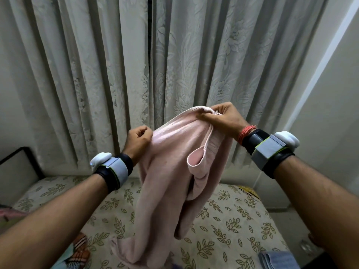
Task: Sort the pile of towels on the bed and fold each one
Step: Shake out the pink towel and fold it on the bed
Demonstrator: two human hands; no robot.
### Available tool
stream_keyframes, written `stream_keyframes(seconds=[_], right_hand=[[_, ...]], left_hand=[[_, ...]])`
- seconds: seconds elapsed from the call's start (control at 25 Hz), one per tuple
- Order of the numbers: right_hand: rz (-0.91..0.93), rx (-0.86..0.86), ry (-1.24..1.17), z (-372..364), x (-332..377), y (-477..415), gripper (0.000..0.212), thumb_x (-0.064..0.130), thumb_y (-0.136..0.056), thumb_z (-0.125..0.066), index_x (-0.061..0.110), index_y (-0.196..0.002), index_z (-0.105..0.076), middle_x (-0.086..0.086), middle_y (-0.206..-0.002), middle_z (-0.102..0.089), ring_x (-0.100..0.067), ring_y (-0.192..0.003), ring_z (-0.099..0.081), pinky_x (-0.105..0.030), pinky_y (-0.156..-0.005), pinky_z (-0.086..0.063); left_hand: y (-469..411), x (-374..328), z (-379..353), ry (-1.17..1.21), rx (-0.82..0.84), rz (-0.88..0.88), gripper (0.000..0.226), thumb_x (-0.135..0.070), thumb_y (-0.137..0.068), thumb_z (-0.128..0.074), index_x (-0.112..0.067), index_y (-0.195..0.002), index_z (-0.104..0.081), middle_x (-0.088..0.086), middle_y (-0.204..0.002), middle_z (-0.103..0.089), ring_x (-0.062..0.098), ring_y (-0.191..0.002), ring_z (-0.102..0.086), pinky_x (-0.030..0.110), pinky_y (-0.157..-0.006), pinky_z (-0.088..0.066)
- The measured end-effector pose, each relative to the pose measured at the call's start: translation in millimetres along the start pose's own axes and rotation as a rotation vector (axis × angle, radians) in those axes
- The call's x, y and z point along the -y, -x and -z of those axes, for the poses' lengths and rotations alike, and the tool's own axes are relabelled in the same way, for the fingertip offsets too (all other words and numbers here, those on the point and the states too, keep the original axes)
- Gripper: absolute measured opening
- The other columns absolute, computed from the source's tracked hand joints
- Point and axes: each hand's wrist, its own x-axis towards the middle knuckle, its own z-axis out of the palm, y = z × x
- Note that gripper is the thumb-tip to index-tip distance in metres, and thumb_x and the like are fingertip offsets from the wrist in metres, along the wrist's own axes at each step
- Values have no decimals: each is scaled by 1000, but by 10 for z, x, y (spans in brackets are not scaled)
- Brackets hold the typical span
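A pale pink towel [167, 183] hangs bunched in the air above the bed, its lower end trailing down to the sheet. My right hand [223, 119] grips the towel's top edge at the upper right, fingers pinched on a corner. My left hand [138, 137] is lower and to the left, fingers curled against the towel's left edge. Both wrists carry black bands with white devices. A striped orange and teal towel [77, 251] lies at the bottom left of the bed. A folded blue towel [277, 260] shows at the bottom right.
The bed [229, 222] has a cream sheet printed with leaves. Pale patterned curtains [116, 65] hang right behind it. A dark frame [29, 158] stands at the far left and a white wall [330, 94] at the right. Pink fabric [9, 212] lies at the left edge.
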Motion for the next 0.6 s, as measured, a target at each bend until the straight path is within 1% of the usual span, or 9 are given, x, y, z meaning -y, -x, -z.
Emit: stream_keyframes(seconds=[0.08, 0.12, 0.16, 0.24, 0.32, 0.4, 0.48, 0.56, 0.6], right_hand=[[-16, -43, -29, -2, -56, 33, 40, 28, -90, -76, -7, -73, -68, 0, -68, -41, -12, -66, -37, -28, -58, -29], [-22, -62, -44, -23, -67, 46, 41, 29, -90, -76, -6, -71, -67, 0, -67, -39, -12, -65, -35, -27, -55, -27], [-24, -77, -53, -53, -76, 51, 41, 29, -91, -76, -6, -70, -67, 0, -66, -38, -11, -63, -34, -26, -54, -27], [-5, -113, -63, -115, -74, 45, 44, 29, -91, -75, -9, -72, -65, -1, -67, -39, -13, -64, -35, -29, -56, -28], [24, -146, -53, -122, -64, 31, 49, 32, -90, -73, -9, -67, -59, -2, -68, -35, -14, -65, -32, -31, -58, -26], [35, -194, -37, -83, -65, 16, 49, 33, -90, -71, 3, -58, -49, -2, -67, -29, -12, -62, -28, -31, -56, -21], [1, -293, -53, -21, -88, 4, 48, 35, -88, -71, 18, -55, -41, 4, -63, -25, -8, -58, -23, -30, -54, -18], [-35, -364, -100, 23, -142, -10, 52, 35, -87, -71, 23, -53, -33, 9, -60, -24, -8, -56, -22, -29, -52, -18], [-57, -389, -127, 35, -196, -19, 53, 34, -87, -72, 24, -53, -33, 9, -60, -25, -8, -56, -22, -29, -52, -19]], left_hand=[[24, -125, 70, -21, 195, 62, 43, -44, -87, -67, -7, -66, -59, -1, -64, -52, 8, -61, -47, 27, -58, -37], [72, -142, 89, -80, 321, 117, 52, -58, -82, -70, -8, -69, -63, -1, -67, -59, 10, -62, -54, 27, -59, -42], [125, -125, 97, -167, 442, 174, 59, -66, -77, -71, -7, -76, -68, -2, -72, -68, 12, -65, -63, 28, -61, -49], [202, 13, 135, -354, 626, 254, 61, -68, -71, -74, -11, -91, -73, 2, -87, -77, 16, -79, -73, 33, -75, -59], [242, 286, 195, -462, 718, 289, 63, -66, -69, -75, -10, -97, -74, 4, -93, -77, 17, -84, -73, 36, -81, -60], [295, 559, 297, -378, 687, 373, 53, -50, -80, -76, 0, -96, -73, 5, -91, -73, 14, -77, -69, 29, -73, -57], [367, 774, 372, -204, 575, 450, 39, -29, -86, -75, 8, -97, -68, 10, -90, -66, 17, -80, -60, 28, -70, -51], [433, 854, 429, -164, 462, 445, 22, -17, -88, -73, 2, -90, -62, 12, -87, -59, 21, -83, -53, 29, -70, -45], [437, 848, 440, -195, 429, 417, 13, -10, -90, -70, -3, -87, -59, 12, -84, -56, 21, -82, -50, 25, -67, -42]])
